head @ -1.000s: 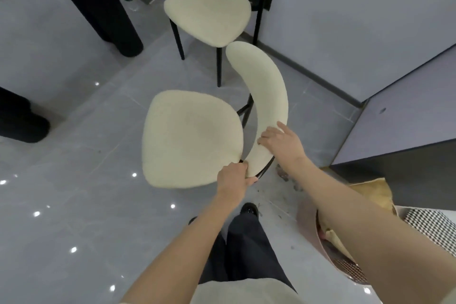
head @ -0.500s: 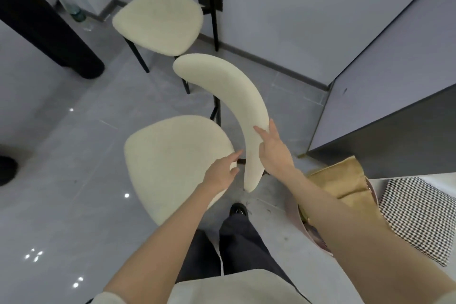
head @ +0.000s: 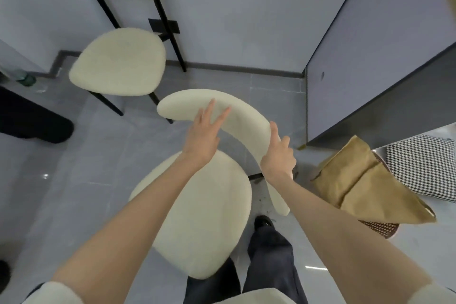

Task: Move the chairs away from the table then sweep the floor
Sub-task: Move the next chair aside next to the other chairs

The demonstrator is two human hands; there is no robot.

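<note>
Chair closest to the person, the near chair (head: 197, 224), fills the middle of the head view, seen from above: a rounded cream seat, a curved cream backrest (head: 237, 112) and thin black metal legs, standing on the grey tiled floor (head: 74, 180) just in front of the person's dark shoe (head: 264, 221). The left grip (head: 202, 140), a bare hand, lies flat on the top of the backrest with fingers straight, touching and not clasping. The right grip (head: 278, 158) is wrapped round the backrest further along its curve, thumb up, holding it firmly. The padding looks soft and a little fuzzy, so it should not slip, while the slim frame suggests a light but rigid chair; the backrest seems the natural place to take hold, with both hands apart to stop it swinging. A second chair (head: 118, 61) of the same kind stands near the wall, close to the first but apart from it. At the right edge a woven basket (head: 380, 229) holds a crumpled tan bag (head: 365, 180) that spills over its rim; what lies beneath is hidden. A black-and-white houndstooth cushion (head: 424, 168) lies just beside it. A green bottle (head: 24, 79) at far left is too blurred to judge its contents.
</note>
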